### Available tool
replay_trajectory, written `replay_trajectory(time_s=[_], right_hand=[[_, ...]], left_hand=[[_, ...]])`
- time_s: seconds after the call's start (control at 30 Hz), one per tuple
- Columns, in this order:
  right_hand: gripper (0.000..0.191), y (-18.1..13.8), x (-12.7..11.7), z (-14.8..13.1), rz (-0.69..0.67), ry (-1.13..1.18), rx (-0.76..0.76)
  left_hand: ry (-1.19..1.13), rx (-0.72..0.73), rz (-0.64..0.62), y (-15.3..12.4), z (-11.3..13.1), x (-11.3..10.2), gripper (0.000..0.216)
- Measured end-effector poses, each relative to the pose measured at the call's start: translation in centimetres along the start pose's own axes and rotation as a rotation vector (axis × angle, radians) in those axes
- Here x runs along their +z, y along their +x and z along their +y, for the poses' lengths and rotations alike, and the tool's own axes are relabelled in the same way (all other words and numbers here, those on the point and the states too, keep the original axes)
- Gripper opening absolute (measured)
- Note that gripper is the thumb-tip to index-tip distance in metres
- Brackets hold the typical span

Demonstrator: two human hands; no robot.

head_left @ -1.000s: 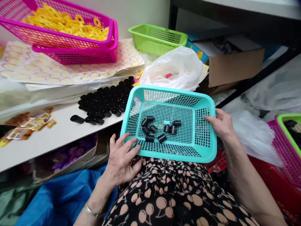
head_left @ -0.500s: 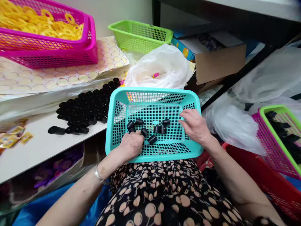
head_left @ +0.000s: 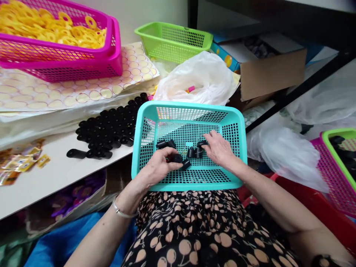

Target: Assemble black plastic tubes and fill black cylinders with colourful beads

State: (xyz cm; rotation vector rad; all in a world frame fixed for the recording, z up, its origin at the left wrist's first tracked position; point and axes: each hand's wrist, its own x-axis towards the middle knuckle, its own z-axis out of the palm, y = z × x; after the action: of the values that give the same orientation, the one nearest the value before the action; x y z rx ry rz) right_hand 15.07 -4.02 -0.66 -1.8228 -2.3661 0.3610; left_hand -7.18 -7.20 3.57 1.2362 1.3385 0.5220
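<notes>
A turquoise plastic basket [head_left: 191,186] rests on my lap with several short black cylinders [head_left: 190,152] lying loose in it. Inside its left half, my left hand [head_left: 161,165] has thumb and fingers curled round a black cylinder [head_left: 176,158]. Another cylinder [head_left: 185,164] lies right by that thumb. My right hand [head_left: 219,150] reaches in from the right, its thumb and fingertips closed on one black cylinder [head_left: 202,143]. On the shelf to the left, many more black cylinders [head_left: 111,126] stand packed together, and one [head_left: 76,153] lies on its side.
Pink baskets [head_left: 119,55] of yellow rings stand back left, near a green basket [head_left: 178,40]. A white plastic bag [head_left: 197,78] sits behind my basket. An open cardboard box [head_left: 272,74] and a dark slanted bar [head_left: 294,96] are on the right.
My right hand has moved left and down onto a cylinder. My left hand has lifted from the basket floor and now holds a cylinder. The view has shifted slightly.
</notes>
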Motion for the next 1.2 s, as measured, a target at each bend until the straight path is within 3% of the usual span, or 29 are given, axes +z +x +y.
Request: replay_trajectory(time_s=[0.1, 0.2, 0.33, 0.43, 0.5, 0.73, 1.2], right_hand=[[0.008, 1.0, 0.5, 1.1, -0.145, 0.001, -0.158], [0.005, 1.3, 0.6, 1.6, -0.104, 0.134, -0.156], [0.011, 0.5, -0.7, 0.5, 0.074, 0.583, -0.145], [0.018, -0.6, -2.0, -1.1, 0.022, 0.975, -0.137], [0.018, -1.3, -2.6, -2.0, 0.006, 1.067, -0.165], [0.014, -2.4, -2.8, -3.3, 0.155, 0.880, -0.377], [0.007, -2.3, -3.2, -3.2, 0.192, 0.703, -0.355]], left_hand=[[-0.221, -0.029, -0.026, -0.1, 0.5, 0.2, 0.030], [-0.365, 0.021, -0.018, 0.0, 0.4, 0.3, 0.033], [-0.639, 0.029, -0.014, 0.2, 0.3, 0.2, 0.037], [-0.872, -0.030, -0.043, 0.5, 0.5, 0.3, 0.032], [-0.976, -0.039, -0.029, 0.6, 0.6, 0.3, 0.027], [-1.030, -0.051, 0.018, 0.8, 0.7, 0.7, 0.020], [-0.925, 0.053, 0.177, 0.6, 0.8, 2.2, 0.031]])
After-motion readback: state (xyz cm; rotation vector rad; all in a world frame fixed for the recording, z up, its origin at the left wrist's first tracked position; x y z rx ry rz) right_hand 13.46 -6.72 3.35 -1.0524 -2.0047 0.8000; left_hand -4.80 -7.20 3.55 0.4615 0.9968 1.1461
